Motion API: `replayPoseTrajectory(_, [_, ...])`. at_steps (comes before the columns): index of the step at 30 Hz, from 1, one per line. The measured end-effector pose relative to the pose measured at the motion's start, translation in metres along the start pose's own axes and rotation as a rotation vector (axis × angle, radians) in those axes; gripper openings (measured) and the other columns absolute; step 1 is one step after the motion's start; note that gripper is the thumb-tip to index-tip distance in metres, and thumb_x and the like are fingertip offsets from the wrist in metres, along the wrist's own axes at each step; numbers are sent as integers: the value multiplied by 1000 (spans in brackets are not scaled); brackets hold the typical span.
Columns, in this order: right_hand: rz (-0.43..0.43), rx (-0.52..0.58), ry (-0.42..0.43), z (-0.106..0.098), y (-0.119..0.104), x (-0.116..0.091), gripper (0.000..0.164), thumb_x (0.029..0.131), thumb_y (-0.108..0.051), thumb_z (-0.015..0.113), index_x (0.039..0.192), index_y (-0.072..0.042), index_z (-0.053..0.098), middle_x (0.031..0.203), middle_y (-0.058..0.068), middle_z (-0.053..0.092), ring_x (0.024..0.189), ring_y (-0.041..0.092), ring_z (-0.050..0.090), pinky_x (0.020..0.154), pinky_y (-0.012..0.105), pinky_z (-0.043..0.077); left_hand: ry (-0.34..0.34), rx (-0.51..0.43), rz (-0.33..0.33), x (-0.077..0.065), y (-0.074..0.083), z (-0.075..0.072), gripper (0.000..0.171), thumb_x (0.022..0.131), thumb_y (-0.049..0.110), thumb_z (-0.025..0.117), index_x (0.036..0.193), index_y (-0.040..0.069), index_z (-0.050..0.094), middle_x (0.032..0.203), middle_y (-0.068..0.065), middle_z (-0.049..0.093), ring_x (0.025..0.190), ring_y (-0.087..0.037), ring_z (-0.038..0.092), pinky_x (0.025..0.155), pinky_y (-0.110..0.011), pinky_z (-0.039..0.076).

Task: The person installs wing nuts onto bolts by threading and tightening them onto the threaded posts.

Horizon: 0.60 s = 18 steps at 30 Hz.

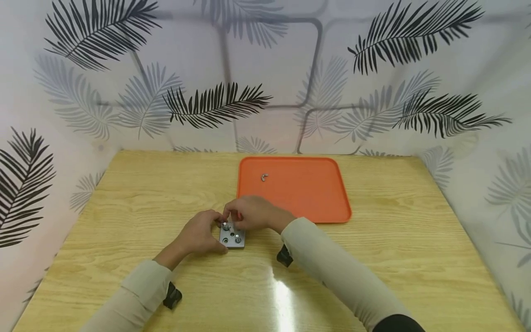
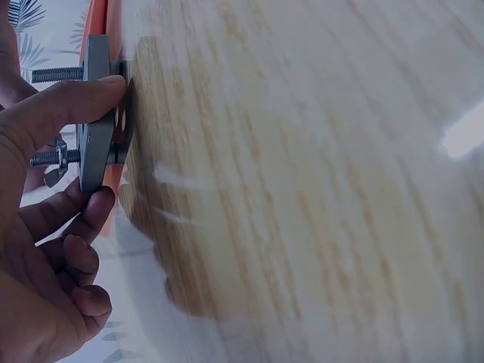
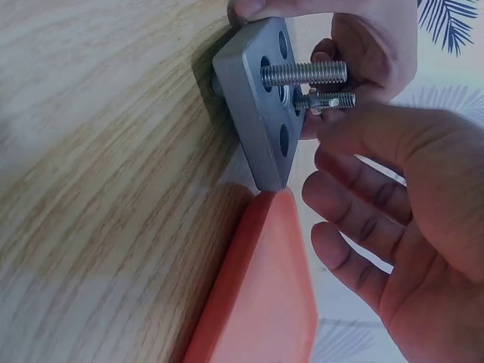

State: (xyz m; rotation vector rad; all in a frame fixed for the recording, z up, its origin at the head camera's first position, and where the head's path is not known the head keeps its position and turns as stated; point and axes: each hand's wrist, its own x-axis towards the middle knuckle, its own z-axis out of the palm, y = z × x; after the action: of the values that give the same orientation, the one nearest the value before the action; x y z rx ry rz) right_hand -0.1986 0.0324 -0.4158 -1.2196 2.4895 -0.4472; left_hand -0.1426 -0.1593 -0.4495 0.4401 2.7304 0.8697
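A grey metal plate [image 1: 232, 246] with holes stands slightly raised on the wooden table. My left hand [image 1: 198, 234] grips it by its edges; in the left wrist view the thumb lies along one edge and fingertips meet another. Two threaded bolts rise through the plate, one a bare bolt [image 3: 310, 73], the other carrying a wing nut [image 2: 54, 178]. From the far side, my right hand [image 1: 252, 212] has thumb and forefinger at that wing nut, partly hiding the contact. Its other fingers [image 3: 359, 197] curl loosely away from the plate.
An orange tray [image 1: 307, 196] lies just beyond the plate, to the right. Small metal pieces [image 1: 263, 177], too small to tell clearly, lie in its far left part. A leaf-patterned backdrop [image 1: 265, 69] stands behind the table [image 1: 394, 258].
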Motion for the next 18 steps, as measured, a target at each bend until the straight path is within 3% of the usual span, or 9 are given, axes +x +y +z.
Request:
replayPoseTrajectory(4, [-9, -24, -17, 0, -3, 4, 26, 92, -12, 65, 116, -19, 70, 97, -3, 70, 83, 9, 59, 72, 23, 47, 0, -3, 6, 0, -2, 0, 65, 60, 25, 93, 115, 3, 67, 109, -7, 69, 111, -29, 60, 99, -51, 49])
replayPoseTrajectory(11, [9, -86, -18, 2, -6, 9, 18, 92, -21, 67, 109, -20, 69, 97, -4, 67, 83, 8, 57, 69, 24, 46, 8, -7, 12, 1, -5, 1, 60, 60, 25, 93, 110, 5, 67, 105, -6, 67, 105, -25, 60, 95, -48, 50])
replayPoseTrajectory(18, [38, -55, -1, 1, -4, 5, 12, 90, -21, 70, 101, -17, 70, 92, -4, 68, 81, 8, 58, 72, 23, 47, -3, -18, -2, 0, -3, 0, 67, 61, 25, 93, 118, 3, 66, 113, -9, 68, 112, -30, 61, 99, -51, 49])
